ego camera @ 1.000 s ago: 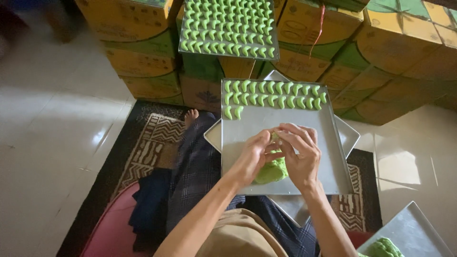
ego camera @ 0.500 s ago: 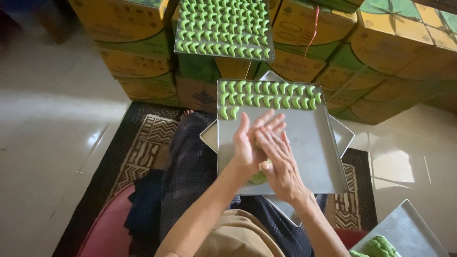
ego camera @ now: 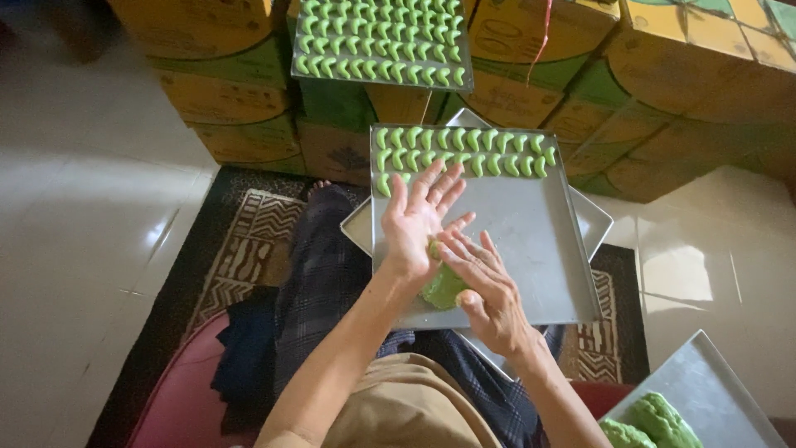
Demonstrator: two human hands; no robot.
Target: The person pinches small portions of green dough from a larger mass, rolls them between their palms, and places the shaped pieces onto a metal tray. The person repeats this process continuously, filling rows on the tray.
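Observation:
My left hand [ego camera: 419, 220] and my right hand [ego camera: 485, 286] are pressed palm to palm over a metal baking tray [ego camera: 531, 241] on my lap, fingers spread. A small piece of green dough [ego camera: 433, 248] shows between the palms. A larger lump of green dough [ego camera: 444, 288] lies on the tray just under my hands. Two rows of small green crescent-shaped dough pieces [ego camera: 464, 151] line the tray's far edge, with a few more starting a third row at the left.
A second tray full of green crescents [ego camera: 377, 41] rests on stacked yellow and green cardboard boxes [ego camera: 663, 75]. Another tray [ego camera: 705, 373] with green dough lumps [ego camera: 651, 419] sits at lower right. A patterned rug [ego camera: 240, 249] lies on the white tiled floor.
My hands left the dough lump on the tray, rose and came together palm to palm, sliding against each other with a small piece between them.

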